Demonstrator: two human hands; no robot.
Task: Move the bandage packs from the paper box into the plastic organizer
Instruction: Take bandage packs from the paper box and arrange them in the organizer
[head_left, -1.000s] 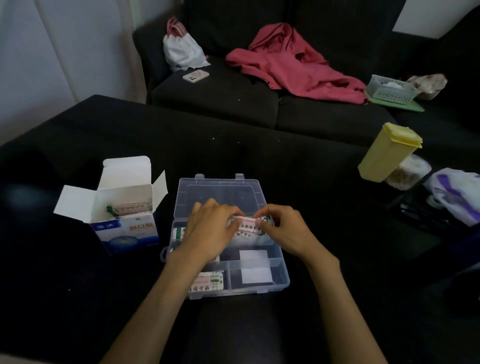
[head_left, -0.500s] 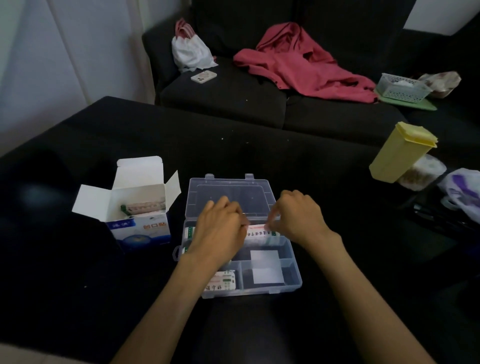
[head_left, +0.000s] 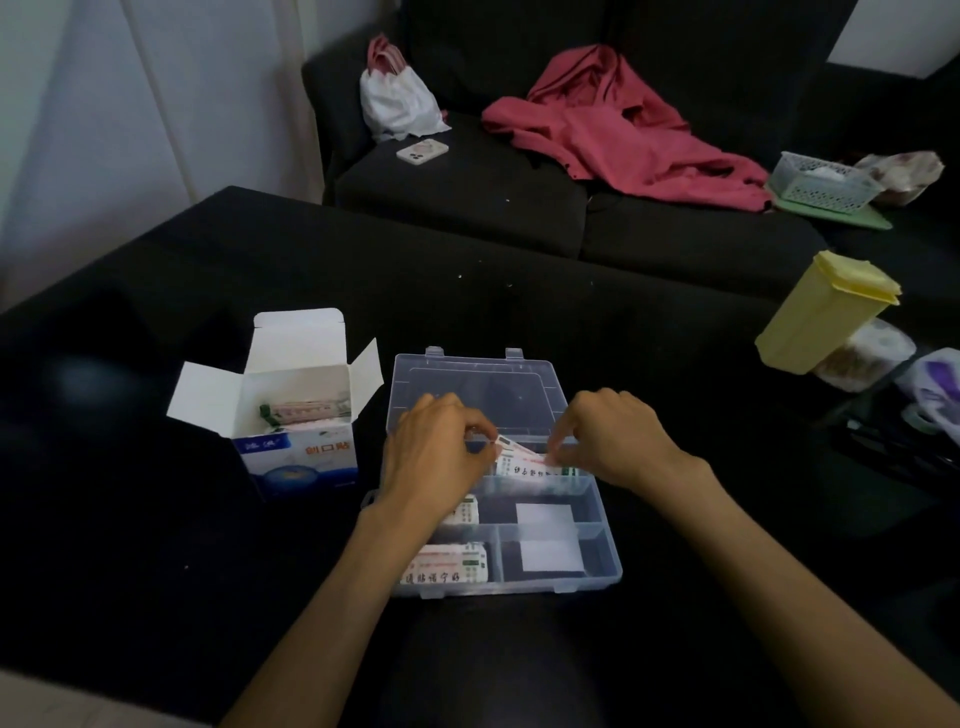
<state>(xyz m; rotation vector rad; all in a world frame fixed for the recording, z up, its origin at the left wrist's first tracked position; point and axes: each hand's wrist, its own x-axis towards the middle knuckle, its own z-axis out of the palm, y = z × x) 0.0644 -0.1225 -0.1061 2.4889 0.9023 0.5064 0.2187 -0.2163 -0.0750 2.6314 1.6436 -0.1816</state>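
Head view: clear plastic organizer (head_left: 597, 564) lies open on a black surface (head_left: 156, 571), lid flat at 12 o'clock. Left hand (head_left: 434, 457) & right hand (head_left: 615, 441) both pinch one bandage pack (head_left: 524, 465) over the far compartment, left at its 9 o'clock end, right at 3. Another pack (head_left: 447, 564) lies in the near-left compartment. Paper box (head_left: 298, 410) at organizer's 9 o'clock, flaps open, w/ packs inside (head_left: 306, 410).

The paper box (head_left: 298, 457) front reads "创口贴" in orange; print on the bandage packs (head_left: 447, 566) is too blurred to read
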